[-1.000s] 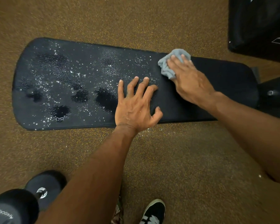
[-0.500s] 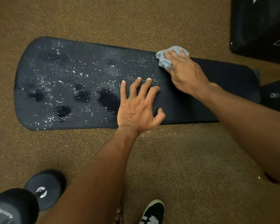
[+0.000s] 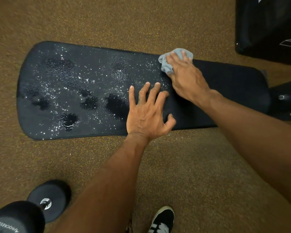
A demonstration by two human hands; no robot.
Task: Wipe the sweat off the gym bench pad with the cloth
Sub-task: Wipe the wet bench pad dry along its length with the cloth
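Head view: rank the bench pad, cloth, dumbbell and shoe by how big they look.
1. bench pad
2. dumbbell, close to the camera and cropped by the frame
3. cloth and shoe: about alike, both partly hidden, so not ranked

The bench pad (image 3: 225,91) bears beads and dark pools of sweat (image 3: 116,106) across its left part (the right end looks dry). My left hand (image 3: 146,113) lies flat on it, and my right hand (image 3: 186,78) presses the grey cloth (image 3: 166,64) at its far edge. 1 dumbbell (image 3: 40,207) rests on the speckled floor (image 3: 191,174).
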